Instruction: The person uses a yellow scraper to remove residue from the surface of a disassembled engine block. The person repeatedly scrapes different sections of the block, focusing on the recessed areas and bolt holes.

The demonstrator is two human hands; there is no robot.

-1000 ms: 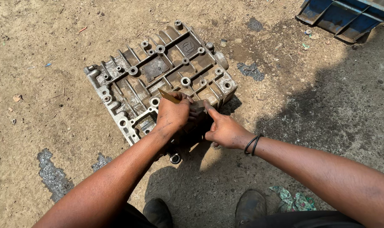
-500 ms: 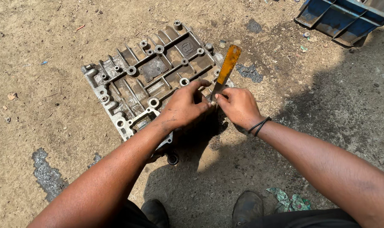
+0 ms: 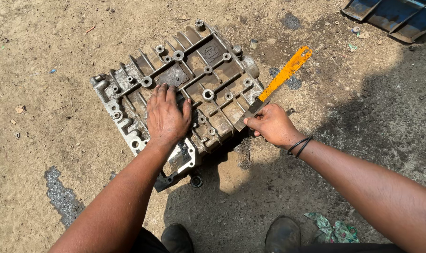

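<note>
While gripped by right hand (image 3: 273, 125), orange-handled scraper (image 3: 274, 85) slanting up-right.

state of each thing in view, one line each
metal casting: lying flat on the dirt, ribbed side up
left hand: palm down, pressed on the casting
right hand: closed around the flat tool
flat tool: yellow end tilted up and away, dark end at the casting's edge
small ring: loose on the ground
</note>
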